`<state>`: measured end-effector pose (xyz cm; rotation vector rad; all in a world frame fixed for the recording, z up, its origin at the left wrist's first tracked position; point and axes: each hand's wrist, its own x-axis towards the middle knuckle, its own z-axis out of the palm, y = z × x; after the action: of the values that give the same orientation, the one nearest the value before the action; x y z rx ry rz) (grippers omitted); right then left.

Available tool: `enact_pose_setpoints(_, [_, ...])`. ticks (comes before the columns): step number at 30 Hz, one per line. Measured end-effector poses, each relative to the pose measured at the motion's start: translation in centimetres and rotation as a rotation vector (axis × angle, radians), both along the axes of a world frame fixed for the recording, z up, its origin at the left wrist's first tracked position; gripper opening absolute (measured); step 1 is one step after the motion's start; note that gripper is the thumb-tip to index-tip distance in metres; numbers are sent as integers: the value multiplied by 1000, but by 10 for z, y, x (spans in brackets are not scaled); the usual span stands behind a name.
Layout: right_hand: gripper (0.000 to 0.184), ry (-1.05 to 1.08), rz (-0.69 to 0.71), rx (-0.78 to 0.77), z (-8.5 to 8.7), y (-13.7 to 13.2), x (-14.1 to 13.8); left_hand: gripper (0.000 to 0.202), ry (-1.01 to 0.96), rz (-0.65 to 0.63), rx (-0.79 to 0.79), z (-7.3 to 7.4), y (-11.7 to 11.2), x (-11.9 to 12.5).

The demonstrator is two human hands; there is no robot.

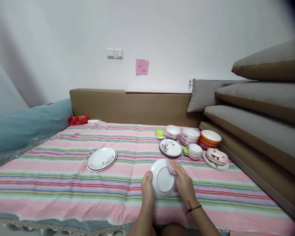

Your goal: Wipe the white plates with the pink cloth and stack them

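Observation:
My left hand (147, 186) grips the left rim of a white plate (161, 179) and holds it tilted up above the striped cloth (64, 183). My right hand (184, 183) presses a small pinkish rag (171, 167) against the plate's right side, fingers closed on it. A black band circles my right wrist.
A patterned plate (102, 159) lies alone to the left. To the right stand a patterned plate stack (170, 148), stacked white bowls (172, 131), orange bowls (210, 137), small dishes (195, 151) and a pink dish on plates (216, 156). Cushions (255, 108) are piled at right.

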<state>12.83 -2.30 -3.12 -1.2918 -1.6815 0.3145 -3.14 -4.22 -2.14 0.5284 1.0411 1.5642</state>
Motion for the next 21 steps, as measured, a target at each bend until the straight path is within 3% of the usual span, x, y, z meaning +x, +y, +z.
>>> enact_pose_setpoints(3, [45, 595, -155, -273, 2, 19, 3, 46, 37, 69, -98, -10, 11, -7])
enact_pose_setpoints(5, [55, 908, -108, -378, 10, 28, -2, 46, 69, 72, -89, -17, 18, -8])
enact_pose_setpoints(7, [56, 1086, -16, -422, 24, 33, -13, 46, 75, 63, -55, -24, 24, -9])
enact_pose_setpoints(12, [43, 1227, 69, -412, 70, 48, -38, 39, 116, 123, -58, -31, 38, -12])
enact_pose_setpoints(15, [41, 1316, 64, -367, 90, 68, -47, 40, 284, 154, -129, -30, 46, -19])
enact_pose_setpoints(18, [37, 1338, 57, -308, 95, 86, -54, 49, 538, 186, -174, -32, 51, -29])
enact_pose_setpoints(21, [40, 1267, 35, -319, 81, 95, -59, 51, 752, 145, -224, -35, 54, -40])
